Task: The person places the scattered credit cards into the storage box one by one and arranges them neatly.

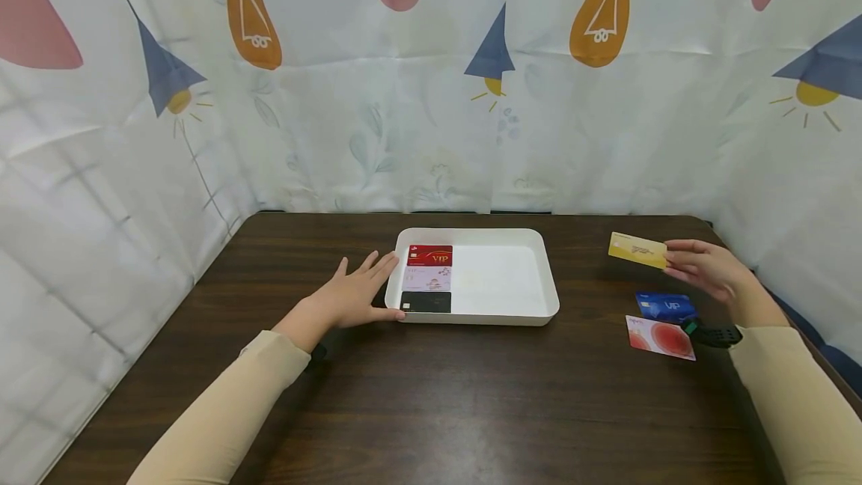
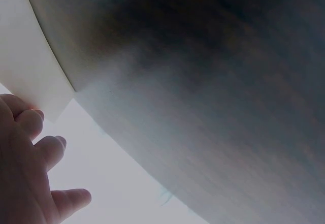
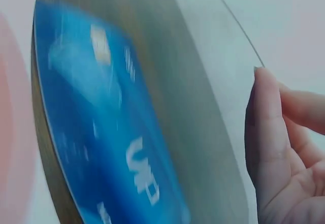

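Pinched by its right end, a yellow card [image 1: 636, 249] is held up over the right side of the table by my right hand [image 1: 707, 264]. Just below that hand, a blue card [image 1: 663, 306] lies beside a white card with red circles [image 1: 652, 336]; the blue one looks large in the right wrist view. My left hand [image 1: 353, 296] spreads its fingers against the left edge of a white tray [image 1: 501, 279]. Along the tray's left side a red VIP card [image 1: 429, 254], a pale lilac card [image 1: 424, 278] and a black card [image 1: 426, 302] sit in a column.
The dark wooden table [image 1: 458, 410] carries everything. A white patterned curtain [image 1: 431, 133] hangs behind it and along both sides. A black band [image 1: 714, 335] on the right wrist overlaps the corner of the white-and-red card in the head view.
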`<control>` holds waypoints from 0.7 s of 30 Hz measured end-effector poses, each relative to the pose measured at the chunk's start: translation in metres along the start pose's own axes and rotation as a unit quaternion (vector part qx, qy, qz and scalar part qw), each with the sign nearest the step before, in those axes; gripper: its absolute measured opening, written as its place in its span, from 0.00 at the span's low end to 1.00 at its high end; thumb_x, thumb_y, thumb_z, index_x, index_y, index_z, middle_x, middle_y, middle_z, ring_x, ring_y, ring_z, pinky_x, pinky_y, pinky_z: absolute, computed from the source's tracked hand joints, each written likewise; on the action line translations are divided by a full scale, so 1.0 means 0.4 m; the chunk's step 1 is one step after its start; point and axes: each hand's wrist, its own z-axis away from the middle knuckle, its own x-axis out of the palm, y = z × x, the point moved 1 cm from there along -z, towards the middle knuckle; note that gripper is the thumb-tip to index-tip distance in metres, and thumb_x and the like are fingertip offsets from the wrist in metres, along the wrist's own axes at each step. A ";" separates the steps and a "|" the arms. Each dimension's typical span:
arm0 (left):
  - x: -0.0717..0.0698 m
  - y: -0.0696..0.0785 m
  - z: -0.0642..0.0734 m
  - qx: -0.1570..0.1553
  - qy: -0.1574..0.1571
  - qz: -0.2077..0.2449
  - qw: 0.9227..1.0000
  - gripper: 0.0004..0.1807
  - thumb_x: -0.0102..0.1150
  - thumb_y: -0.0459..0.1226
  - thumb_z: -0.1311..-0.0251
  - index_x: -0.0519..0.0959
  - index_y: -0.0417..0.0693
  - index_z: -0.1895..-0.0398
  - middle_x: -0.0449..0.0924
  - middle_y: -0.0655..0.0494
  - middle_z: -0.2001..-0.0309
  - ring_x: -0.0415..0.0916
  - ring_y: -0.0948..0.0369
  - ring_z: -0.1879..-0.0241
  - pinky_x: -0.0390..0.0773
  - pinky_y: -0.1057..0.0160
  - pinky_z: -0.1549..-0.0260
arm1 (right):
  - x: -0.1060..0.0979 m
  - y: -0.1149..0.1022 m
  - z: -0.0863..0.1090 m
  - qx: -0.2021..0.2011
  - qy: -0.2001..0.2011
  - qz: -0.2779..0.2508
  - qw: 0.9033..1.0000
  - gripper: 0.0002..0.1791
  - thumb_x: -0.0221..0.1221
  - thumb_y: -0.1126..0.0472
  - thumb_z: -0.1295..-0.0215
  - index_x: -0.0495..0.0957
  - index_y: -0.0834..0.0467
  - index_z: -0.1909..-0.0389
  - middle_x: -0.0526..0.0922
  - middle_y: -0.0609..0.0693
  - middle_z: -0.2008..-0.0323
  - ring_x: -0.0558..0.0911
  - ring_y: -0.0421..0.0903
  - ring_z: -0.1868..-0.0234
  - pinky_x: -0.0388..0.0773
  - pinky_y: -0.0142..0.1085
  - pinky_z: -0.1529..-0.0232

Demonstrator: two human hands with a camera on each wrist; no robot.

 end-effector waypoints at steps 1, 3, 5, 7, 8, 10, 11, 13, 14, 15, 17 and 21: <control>0.000 0.000 0.000 0.000 -0.001 0.000 1.000 0.62 0.54 0.73 0.41 0.45 0.46 0.16 0.46 0.47 0.18 0.42 0.44 0.20 0.41 0.25 0.32 | 0.008 -0.003 0.001 0.002 -0.001 -0.023 1.000 0.18 0.55 0.71 0.24 0.85 0.45 0.66 0.82 0.42 0.64 0.87 0.40 0.64 0.85 0.33 0.58; -0.001 0.000 0.000 0.000 -0.002 0.001 1.000 0.62 0.54 0.74 0.41 0.45 0.46 0.16 0.45 0.47 0.18 0.41 0.44 0.20 0.41 0.25 0.32 | 0.024 -0.010 0.002 0.002 -0.004 -0.046 0.999 0.19 0.55 0.71 0.25 0.86 0.46 0.65 0.82 0.42 0.64 0.87 0.41 0.64 0.85 0.34 0.58; -0.001 0.001 0.000 0.000 -0.003 0.002 1.000 0.62 0.53 0.74 0.41 0.44 0.46 0.16 0.45 0.47 0.18 0.41 0.44 0.20 0.40 0.25 0.32 | 0.041 -0.016 0.001 -0.001 -0.006 -0.057 0.998 0.18 0.55 0.72 0.25 0.86 0.47 0.65 0.82 0.43 0.63 0.87 0.41 0.64 0.85 0.34 0.58; -0.001 0.001 0.000 -0.001 -0.003 0.002 1.000 0.63 0.53 0.74 0.41 0.44 0.46 0.16 0.45 0.47 0.18 0.41 0.44 0.20 0.40 0.25 0.32 | 0.058 -0.022 0.000 -0.007 -0.011 -0.061 0.998 0.17 0.55 0.72 0.25 0.86 0.48 0.64 0.82 0.43 0.63 0.87 0.41 0.63 0.85 0.34 0.58; 0.000 0.000 0.000 -0.001 -0.003 0.002 1.000 0.63 0.53 0.74 0.41 0.44 0.46 0.16 0.45 0.48 0.18 0.41 0.44 0.20 0.40 0.25 0.32 | 0.066 -0.025 -0.001 -0.009 -0.013 -0.062 0.998 0.17 0.55 0.72 0.25 0.86 0.48 0.64 0.81 0.44 0.63 0.87 0.41 0.63 0.85 0.34 0.58; 0.001 -0.001 -0.001 -0.002 -0.004 0.001 1.000 0.63 0.53 0.74 0.41 0.44 0.46 0.16 0.45 0.48 0.18 0.41 0.44 0.20 0.40 0.26 0.32 | 0.082 -0.030 -0.002 -0.011 -0.018 -0.064 0.998 0.17 0.55 0.72 0.25 0.86 0.49 0.64 0.81 0.45 0.62 0.87 0.41 0.63 0.85 0.33 0.57; 0.001 -0.002 -0.001 -0.002 -0.004 0.000 1.000 0.63 0.53 0.74 0.41 0.44 0.46 0.16 0.45 0.48 0.18 0.41 0.44 0.20 0.40 0.26 0.32 | 0.090 -0.033 -0.003 -0.012 -0.021 -0.064 0.998 0.17 0.55 0.72 0.25 0.86 0.49 0.64 0.81 0.45 0.62 0.87 0.42 0.63 0.85 0.33 0.57; 0.002 -0.003 -0.002 -0.002 -0.003 -0.001 1.000 0.63 0.52 0.74 0.41 0.44 0.46 0.16 0.45 0.48 0.18 0.41 0.44 0.20 0.40 0.26 0.32 | 0.104 -0.036 -0.005 -0.014 -0.027 -0.066 0.997 0.17 0.55 0.72 0.25 0.86 0.49 0.63 0.81 0.45 0.61 0.87 0.42 0.62 0.85 0.33 0.57; 0.003 -0.003 -0.003 -0.002 -0.003 -0.002 1.000 0.63 0.52 0.74 0.41 0.44 0.46 0.16 0.45 0.48 0.18 0.41 0.44 0.20 0.40 0.26 0.32 | 0.112 -0.038 -0.006 -0.014 -0.030 -0.068 0.997 0.17 0.54 0.73 0.25 0.86 0.49 0.63 0.81 0.45 0.61 0.87 0.42 0.62 0.85 0.33 0.57; 0.003 -0.004 -0.003 -0.002 -0.003 -0.002 1.000 0.62 0.52 0.74 0.41 0.44 0.46 0.16 0.45 0.48 0.18 0.41 0.44 0.20 0.40 0.26 0.32 | 0.119 -0.039 -0.008 -0.014 -0.032 -0.071 0.997 0.17 0.54 0.73 0.25 0.86 0.50 0.63 0.81 0.46 0.61 0.87 0.42 0.62 0.85 0.33 0.57; 0.003 -0.003 -0.003 -0.001 -0.002 -0.002 1.000 0.62 0.53 0.74 0.41 0.44 0.46 0.16 0.45 0.48 0.18 0.41 0.44 0.20 0.40 0.25 0.32 | 0.134 -0.040 -0.011 -0.014 -0.035 -0.077 0.996 0.17 0.54 0.73 0.25 0.86 0.50 0.63 0.81 0.46 0.61 0.87 0.42 0.62 0.85 0.33 0.58; 0.001 -0.001 -0.003 0.000 -0.001 -0.001 1.000 0.62 0.53 0.74 0.41 0.45 0.46 0.16 0.45 0.48 0.18 0.41 0.44 0.20 0.40 0.25 0.32 | 0.166 -0.044 -0.016 -0.016 -0.041 -0.081 0.996 0.17 0.53 0.73 0.24 0.85 0.51 0.62 0.81 0.46 0.60 0.87 0.42 0.62 0.85 0.33 0.58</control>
